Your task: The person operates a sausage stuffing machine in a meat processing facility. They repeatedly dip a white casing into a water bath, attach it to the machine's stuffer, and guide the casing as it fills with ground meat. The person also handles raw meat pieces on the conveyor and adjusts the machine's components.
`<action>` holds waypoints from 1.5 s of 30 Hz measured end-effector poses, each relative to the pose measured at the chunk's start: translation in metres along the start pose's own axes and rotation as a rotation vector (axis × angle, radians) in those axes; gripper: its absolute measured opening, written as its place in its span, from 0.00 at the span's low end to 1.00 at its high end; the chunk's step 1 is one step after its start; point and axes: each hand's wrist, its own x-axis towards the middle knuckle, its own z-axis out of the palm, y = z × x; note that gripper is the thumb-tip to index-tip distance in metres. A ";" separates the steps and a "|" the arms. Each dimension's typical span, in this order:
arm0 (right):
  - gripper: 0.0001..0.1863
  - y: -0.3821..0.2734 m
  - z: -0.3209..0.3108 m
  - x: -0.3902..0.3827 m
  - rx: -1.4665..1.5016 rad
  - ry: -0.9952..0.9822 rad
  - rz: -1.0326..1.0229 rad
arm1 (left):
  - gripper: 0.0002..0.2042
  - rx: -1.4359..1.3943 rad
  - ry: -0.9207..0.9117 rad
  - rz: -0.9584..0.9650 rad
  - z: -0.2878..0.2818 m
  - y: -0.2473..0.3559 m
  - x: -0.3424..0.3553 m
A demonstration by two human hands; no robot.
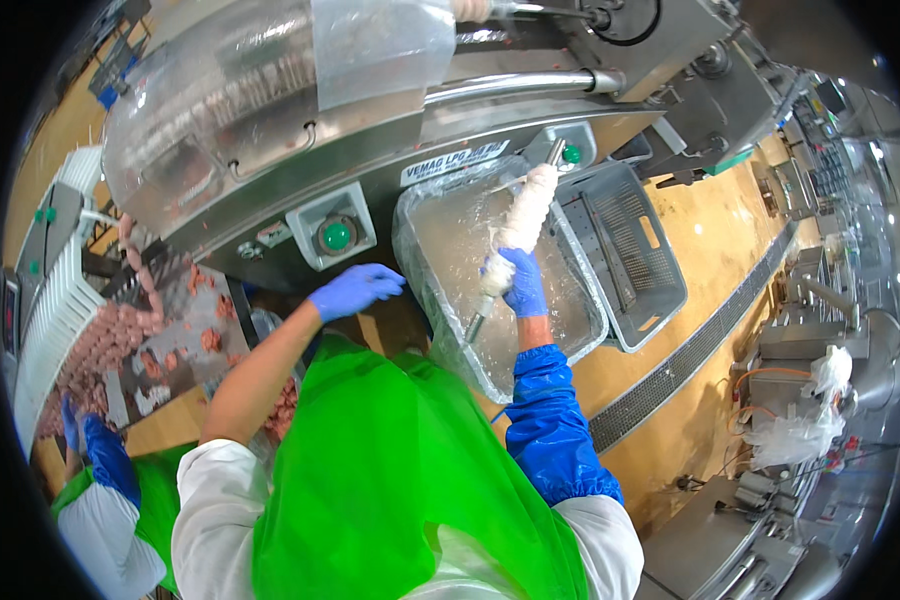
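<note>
My right hand (519,282), in a blue glove with a blue sleeve cover, grips a metal tube (515,240) covered with bunched white casing, held tilted over a plastic-lined grey tub (440,225) of water. My left hand (355,289), also blue-gloved, is held out with fingers apart near the front of the steel machine (300,160), just below a green round button (336,235). It holds nothing. A green apron (390,470) covers my front.
An empty grey slotted crate (625,250) stands right of the tub. Pink sausages (105,335) lie on a tray at the left, where another person's blue-gloved hand (73,420) works. A floor drain grate (700,340) runs diagonally at right.
</note>
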 end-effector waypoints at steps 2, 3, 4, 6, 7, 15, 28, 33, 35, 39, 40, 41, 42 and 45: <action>0.18 -0.011 0.035 -0.003 0.088 -0.074 -0.034 | 0.22 0.072 -0.023 0.122 0.030 0.023 0.016; 0.18 -0.015 0.051 -0.004 0.109 -0.110 -0.057 | 0.23 0.054 -0.020 0.172 0.044 0.019 0.026; 0.17 -0.017 0.058 -0.004 0.131 -0.139 -0.086 | 0.21 0.078 -0.061 0.150 0.055 0.032 0.032; 0.20 -0.014 0.062 -0.002 0.119 -0.189 -0.150 | 0.20 0.085 -0.021 0.099 0.070 0.060 0.033; 0.22 -0.013 0.064 -0.001 0.110 -0.217 -0.176 | 0.20 0.068 0.060 0.073 0.073 0.070 0.031; 0.19 -0.054 0.040 -0.032 -1.370 -0.117 -0.149 | 0.20 0.731 0.582 0.231 0.025 0.063 -0.025; 0.26 -0.038 -0.123 0.002 -1.453 0.431 -0.357 | 0.16 0.795 0.761 0.123 -0.014 0.032 -0.079; 0.28 -0.039 0.079 -0.017 -0.626 -0.153 -0.066 | 0.14 0.245 0.598 0.229 0.009 0.052 -0.058; 0.28 -0.018 0.132 -0.020 -0.445 -0.257 -0.120 | 0.13 -0.053 0.503 0.153 0.032 0.070 -0.055; 0.26 0.029 0.179 -0.003 -0.231 -0.195 -0.376 | 0.23 -0.154 0.393 0.422 0.068 0.060 -0.026; 0.26 0.028 0.181 -0.003 -0.277 -0.151 -0.372 | 0.27 0.053 0.304 0.512 0.065 0.054 -0.022; 0.27 0.016 0.168 0.002 -0.419 -0.161 -0.360 | 0.28 0.209 0.186 0.463 0.058 0.069 -0.028; 0.28 0.003 0.160 0.003 -0.559 -0.171 -0.349 | 0.27 0.504 0.183 0.419 0.048 0.085 -0.035; 0.28 -0.017 0.146 -0.004 -0.765 -0.352 -0.585 | 0.21 0.939 0.355 0.598 0.009 0.124 -0.049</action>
